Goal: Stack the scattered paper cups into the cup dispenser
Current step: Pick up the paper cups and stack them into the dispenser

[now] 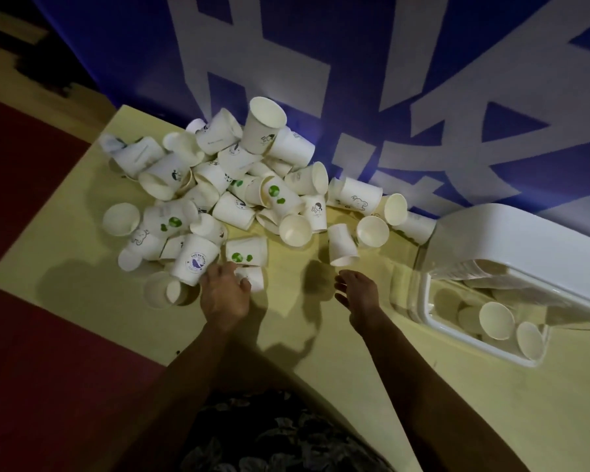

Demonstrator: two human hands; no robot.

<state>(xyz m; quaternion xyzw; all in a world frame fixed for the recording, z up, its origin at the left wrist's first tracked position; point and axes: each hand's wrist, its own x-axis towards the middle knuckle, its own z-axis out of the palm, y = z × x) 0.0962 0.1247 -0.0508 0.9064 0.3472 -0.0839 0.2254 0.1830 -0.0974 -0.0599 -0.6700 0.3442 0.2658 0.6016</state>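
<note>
Head view. Yellow table (286, 335) against blue banner (133, 46) with white lettering, red floor (31, 369) at left. Heap of paper cups (239, 189) across upper centre, mostly lying on their sides. White cup dispenser (511, 247) at right edge, several cups visible inside. Left hand (226, 294) at lower centre, fingers curled on a small cup (252, 277). Right hand (356, 294) beside it, relaxed, holding nothing, just below a tipped cup (342, 245).

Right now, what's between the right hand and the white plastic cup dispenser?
Head view: only bare yellow table lies between the right hand and the white plastic cup dispenser.
</note>
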